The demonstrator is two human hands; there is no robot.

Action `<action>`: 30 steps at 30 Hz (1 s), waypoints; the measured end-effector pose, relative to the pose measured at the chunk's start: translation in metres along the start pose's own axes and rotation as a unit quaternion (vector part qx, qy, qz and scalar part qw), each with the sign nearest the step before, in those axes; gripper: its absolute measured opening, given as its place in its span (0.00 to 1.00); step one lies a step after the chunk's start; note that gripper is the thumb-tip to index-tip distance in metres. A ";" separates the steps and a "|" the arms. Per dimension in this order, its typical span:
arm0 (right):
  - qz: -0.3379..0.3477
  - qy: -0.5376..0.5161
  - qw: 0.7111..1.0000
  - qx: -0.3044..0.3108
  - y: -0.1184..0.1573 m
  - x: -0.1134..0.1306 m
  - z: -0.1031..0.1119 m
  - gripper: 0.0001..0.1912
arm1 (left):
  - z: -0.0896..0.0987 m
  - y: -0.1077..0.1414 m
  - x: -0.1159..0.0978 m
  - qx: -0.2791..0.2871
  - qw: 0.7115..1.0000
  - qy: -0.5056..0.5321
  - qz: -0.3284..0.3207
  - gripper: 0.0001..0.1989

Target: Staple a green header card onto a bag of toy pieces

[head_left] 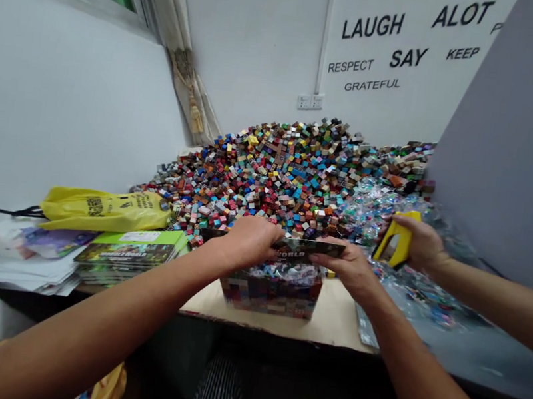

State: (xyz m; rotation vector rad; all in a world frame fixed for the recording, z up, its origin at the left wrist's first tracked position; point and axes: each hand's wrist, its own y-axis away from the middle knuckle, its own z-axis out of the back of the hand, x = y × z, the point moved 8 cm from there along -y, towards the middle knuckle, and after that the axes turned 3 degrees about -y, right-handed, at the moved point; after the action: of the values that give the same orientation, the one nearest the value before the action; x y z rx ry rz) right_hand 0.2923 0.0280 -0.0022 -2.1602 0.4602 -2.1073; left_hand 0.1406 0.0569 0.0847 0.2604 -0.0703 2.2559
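Both of my hands grip a dark flat printed piece (293,251) with "WORLD" lettering, held above an open box. My left hand (250,243) has its fingers closed on the piece's left part. On its right end, my right hand (348,264) pinches the edge. Below stands the printed box (269,294), with shiny clear plastic packets (285,271) showing at its top. The box rests on the tan tabletop (340,316) near the front edge.
A large heap of small colourful cubes (274,180) lies behind. Plastic packets (377,203) spread right, where another person's hand (421,244) holds a yellow tool (398,239). Left are green printed booklets (129,252), a yellow bag (103,211) and white papers (30,270).
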 end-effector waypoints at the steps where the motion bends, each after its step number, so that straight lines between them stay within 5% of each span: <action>1: 0.005 -0.002 1.000 -0.007 0.001 -0.001 0.000 0.14 | 0.000 -0.003 -0.002 0.002 1.000 0.013 -0.008 0.08; 10: 0.025 -0.023 0.999 -0.036 0.006 -0.003 0.001 0.14 | -0.006 -0.017 -0.010 -0.044 0.999 0.016 -0.009 0.11; 23: 0.065 0.019 0.996 -0.066 0.007 0.005 0.002 0.14 | -0.001 -0.027 -0.027 -0.032 0.999 0.012 -0.011 0.13; 26: 0.073 0.043 0.990 -0.109 0.024 0.009 0.007 0.18 | 0.001 -0.024 -0.029 -0.029 0.999 -0.008 -0.016 0.13; 30: 0.052 0.059 0.978 -0.192 0.081 0.001 0.034 0.22 | 0.001 -0.020 -0.029 -0.022 0.999 -0.022 -0.017 0.13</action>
State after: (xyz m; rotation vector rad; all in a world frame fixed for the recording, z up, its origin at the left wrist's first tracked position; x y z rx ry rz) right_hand 0.3141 -0.0546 -0.0248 -2.1360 1.0456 -2.2467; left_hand 0.1742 0.0478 0.0787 0.2857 -0.1387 2.2131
